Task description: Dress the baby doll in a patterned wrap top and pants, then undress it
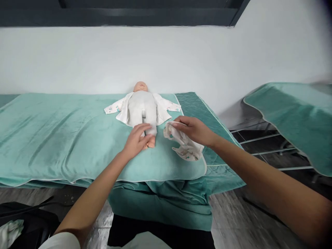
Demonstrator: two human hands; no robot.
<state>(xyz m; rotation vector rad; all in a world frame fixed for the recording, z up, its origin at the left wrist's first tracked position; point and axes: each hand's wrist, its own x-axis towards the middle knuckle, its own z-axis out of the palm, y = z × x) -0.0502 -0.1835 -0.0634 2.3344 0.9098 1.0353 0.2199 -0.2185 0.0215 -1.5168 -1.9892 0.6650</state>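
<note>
A baby doll (142,107) lies on its back on the teal bed cover, head toward the wall. Its body is pale grey cloth, and an unfastened white baby shirt (163,106) with printed sleeves spreads out on both sides. My left hand (136,140) rests over the doll's lower legs, fingers stretched and thumb apart near the feet (151,142). Whether it presses on them I cannot tell. To the right of the legs, my right hand (193,129) pinches a crumpled white printed baby garment (188,147) by its upper edge. Folds hide the garment's exact shape.
The teal cover (52,135) hangs over the bed's front edge near my body. At the right stands a metal frame (275,152) with another teal cloth (293,117) over it. A black bag (31,221) sits at lower left. A dark shelf (116,15) overhangs the wall.
</note>
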